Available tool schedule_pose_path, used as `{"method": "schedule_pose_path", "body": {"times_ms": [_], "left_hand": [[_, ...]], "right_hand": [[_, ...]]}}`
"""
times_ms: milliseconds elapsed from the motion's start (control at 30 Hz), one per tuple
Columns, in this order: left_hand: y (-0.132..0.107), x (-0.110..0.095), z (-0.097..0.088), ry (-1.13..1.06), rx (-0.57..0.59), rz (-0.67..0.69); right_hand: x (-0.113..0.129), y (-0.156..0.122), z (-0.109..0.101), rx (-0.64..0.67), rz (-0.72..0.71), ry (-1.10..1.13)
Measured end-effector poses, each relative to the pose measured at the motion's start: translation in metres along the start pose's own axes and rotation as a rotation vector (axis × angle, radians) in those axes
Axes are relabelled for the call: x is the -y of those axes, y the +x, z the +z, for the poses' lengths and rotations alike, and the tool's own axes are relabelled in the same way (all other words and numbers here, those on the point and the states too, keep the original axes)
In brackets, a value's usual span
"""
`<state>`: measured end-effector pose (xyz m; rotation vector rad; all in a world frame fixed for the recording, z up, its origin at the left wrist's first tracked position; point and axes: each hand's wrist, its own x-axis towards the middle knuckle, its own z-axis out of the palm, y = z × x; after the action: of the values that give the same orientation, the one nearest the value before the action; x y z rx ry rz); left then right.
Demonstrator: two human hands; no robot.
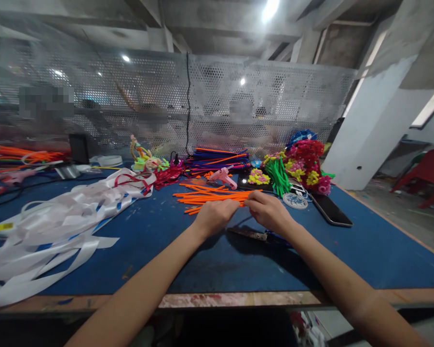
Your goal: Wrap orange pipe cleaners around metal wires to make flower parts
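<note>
My left hand [217,214] and my right hand [267,209] meet over the middle of the table, fingers of both closed in a pinch. A short bit of orange pipe cleaner [242,204] shows between the fingertips; its rest is hidden by my hands. Just behind lies a loose pile of orange pipe cleaners [191,197]. Below my right hand, scissors [251,234] rest on the blue tabletop [210,270], their handles partly covered by my forearm. A pink glue gun [224,177] lies beyond the pile.
White ribbons [68,217] spread across the left side, with red ribbon [168,176] behind. Purple and orange pipe cleaners [217,159] are stacked before the perforated screen [275,106]. At right are green pipe cleaners [276,174], fuzzy flowers [307,161], a white disc [295,201] and a phone [332,209].
</note>
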<state>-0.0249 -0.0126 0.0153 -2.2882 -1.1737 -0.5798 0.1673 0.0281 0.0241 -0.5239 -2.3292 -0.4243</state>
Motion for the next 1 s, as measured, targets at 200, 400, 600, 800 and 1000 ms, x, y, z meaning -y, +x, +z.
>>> {"method": "schedule_pose_path", "body": {"times_ms": [200,400,600,800,1000], "left_hand": [[0.000,0.001,0.003,-0.011,-0.006,-0.012],[-0.001,0.003,0.003,-0.007,-0.039,-0.028],[-0.002,0.004,0.006,-0.022,-0.017,-0.037],[0.000,0.003,0.004,-0.023,-0.042,-0.052],[0.001,-0.004,0.006,-0.021,0.018,-0.162]], "right_hand": [[-0.005,-0.003,0.002,-0.017,-0.030,0.082],[-0.007,-0.002,0.004,-0.154,0.004,0.320],[-0.006,0.003,0.008,-0.122,0.323,0.765],[-0.005,0.002,0.022,-0.018,0.628,1.006],[0.001,0.004,0.021,-0.065,0.639,0.890]]}}
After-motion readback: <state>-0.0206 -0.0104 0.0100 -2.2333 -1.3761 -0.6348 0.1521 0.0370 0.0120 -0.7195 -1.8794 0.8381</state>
